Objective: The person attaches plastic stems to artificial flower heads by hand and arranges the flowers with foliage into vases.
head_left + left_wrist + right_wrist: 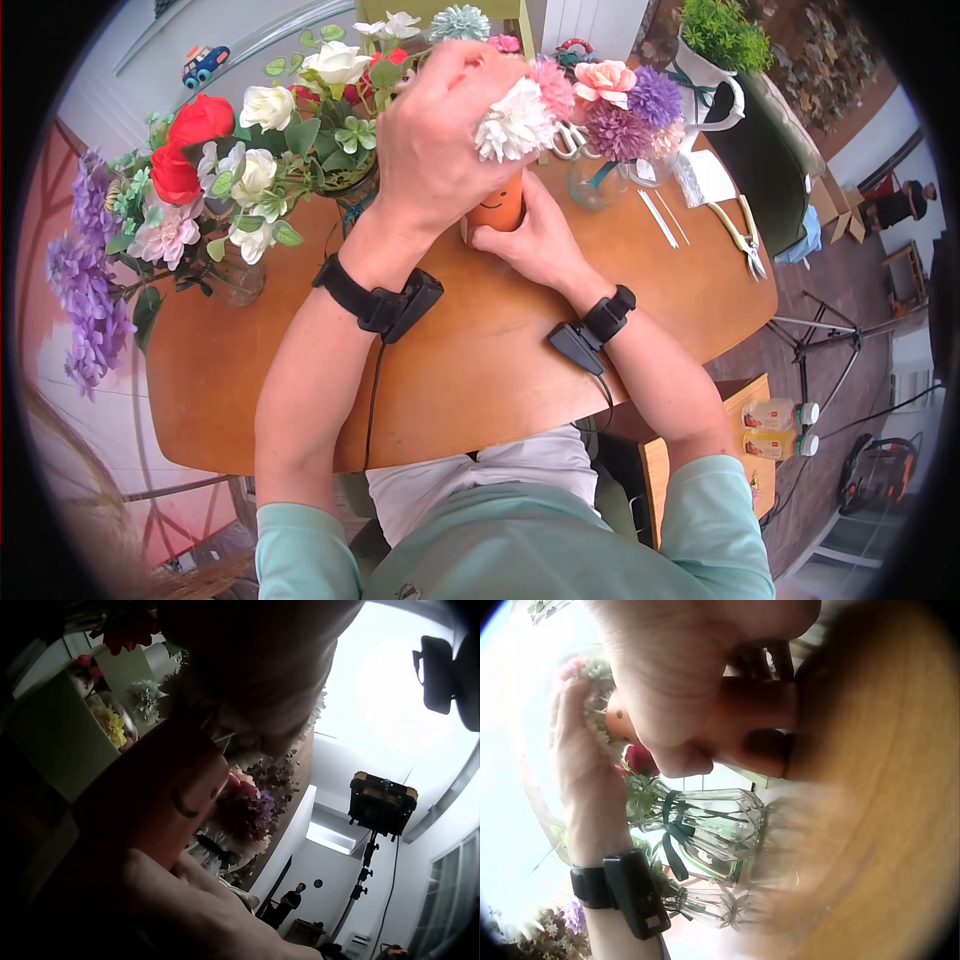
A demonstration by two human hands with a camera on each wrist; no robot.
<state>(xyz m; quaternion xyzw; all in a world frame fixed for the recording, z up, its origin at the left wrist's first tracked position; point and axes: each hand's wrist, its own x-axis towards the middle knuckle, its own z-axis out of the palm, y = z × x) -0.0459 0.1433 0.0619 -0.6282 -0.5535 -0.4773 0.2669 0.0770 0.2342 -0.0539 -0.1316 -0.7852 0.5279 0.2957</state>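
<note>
A small orange vase [497, 210] with a drawn face stands on the wooden table [480, 350]. My right hand [520, 240] grips its lower part from the right; the right wrist view shows the fingers [697, 690] wrapped round the orange vase [761, 705]. My left hand [450, 120] reaches over from above and clasps a bunch of artificial flowers at the vase mouth, with a white flower [515, 122] and a pink one [552, 85] showing beside the fingers. In the left wrist view the orange vase [150, 802] sits below my left hand [255, 667].
A glass vase [350, 195] of white and red flowers stands just left of my hands, and a purple and pink bouquet [620, 120] to the right. Pruners [742, 235] and white sticks [660, 215] lie at the right edge. A white pitcher [715, 75] holds greenery.
</note>
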